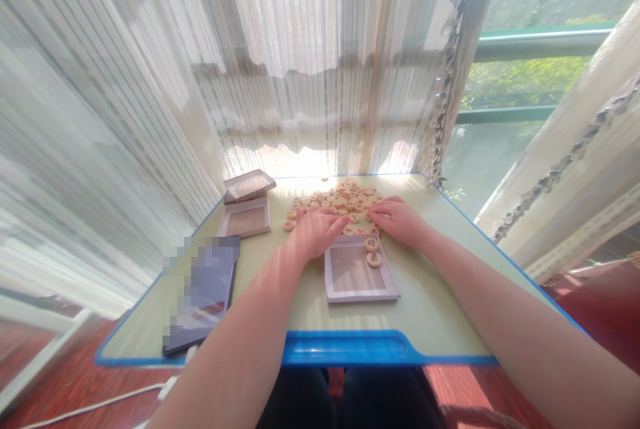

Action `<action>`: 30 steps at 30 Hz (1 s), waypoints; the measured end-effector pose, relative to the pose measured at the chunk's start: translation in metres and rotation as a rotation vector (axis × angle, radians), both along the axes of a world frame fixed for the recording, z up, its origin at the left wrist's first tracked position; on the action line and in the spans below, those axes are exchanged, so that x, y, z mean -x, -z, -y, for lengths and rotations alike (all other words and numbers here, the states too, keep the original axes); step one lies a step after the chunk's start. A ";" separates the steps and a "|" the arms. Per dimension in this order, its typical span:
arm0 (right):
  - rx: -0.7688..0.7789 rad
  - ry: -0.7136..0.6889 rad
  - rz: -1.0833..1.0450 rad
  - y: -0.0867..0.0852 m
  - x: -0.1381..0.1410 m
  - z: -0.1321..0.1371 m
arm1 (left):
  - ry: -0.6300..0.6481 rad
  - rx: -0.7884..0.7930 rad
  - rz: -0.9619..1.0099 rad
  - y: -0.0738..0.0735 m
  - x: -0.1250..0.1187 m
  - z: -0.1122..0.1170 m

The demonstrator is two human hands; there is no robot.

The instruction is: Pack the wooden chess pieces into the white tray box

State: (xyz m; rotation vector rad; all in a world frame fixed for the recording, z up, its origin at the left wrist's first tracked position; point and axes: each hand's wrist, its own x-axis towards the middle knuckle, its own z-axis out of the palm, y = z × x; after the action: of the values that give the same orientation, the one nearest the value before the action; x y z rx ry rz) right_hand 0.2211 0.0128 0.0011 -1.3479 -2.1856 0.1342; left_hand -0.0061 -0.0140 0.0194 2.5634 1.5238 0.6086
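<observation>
Several round wooden chess pieces (345, 199) lie loose at the far middle of the small table (430, 309). My left hand (316, 232) rests palm down on the near edge of this pile, fingers together and bent over pieces. My right hand (397, 219) lies beside it with curled fingers touching pieces near the top rim of a shallow grey tray (357, 292). Two pieces (373, 251) sit in the tray's upper right corner. Whether either hand pinches a piece is hidden.
Two more grey trays (246, 219), one (249, 185) propped on the other, stand at the far left. A dark tablet (203, 299) lies at the near left edge. Sheer curtains (280, 62) hang behind the table; a white cable (100, 403) runs on the floor.
</observation>
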 end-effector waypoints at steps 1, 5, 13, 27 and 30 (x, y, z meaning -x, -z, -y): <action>0.001 0.003 0.006 -0.001 0.000 0.001 | -0.005 0.004 0.000 0.001 0.000 0.000; 0.031 -0.032 0.063 -0.002 0.001 0.002 | -0.035 -0.001 -0.027 0.006 0.002 -0.003; 0.049 -0.041 0.151 -0.007 -0.001 0.008 | -0.012 -0.031 -0.019 0.009 0.005 -0.004; 0.032 -0.080 0.235 -0.009 0.002 0.013 | -0.014 -0.065 -0.024 0.005 0.006 0.000; 0.029 -0.071 0.262 -0.010 0.003 0.014 | -0.006 -0.090 -0.047 0.007 0.007 -0.002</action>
State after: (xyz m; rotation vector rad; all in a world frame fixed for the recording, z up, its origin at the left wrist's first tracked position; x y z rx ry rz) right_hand 0.2183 -0.0017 0.0115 -1.3693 -2.4584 0.0164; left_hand -0.0133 -0.0122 0.0120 2.6581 1.5534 0.6362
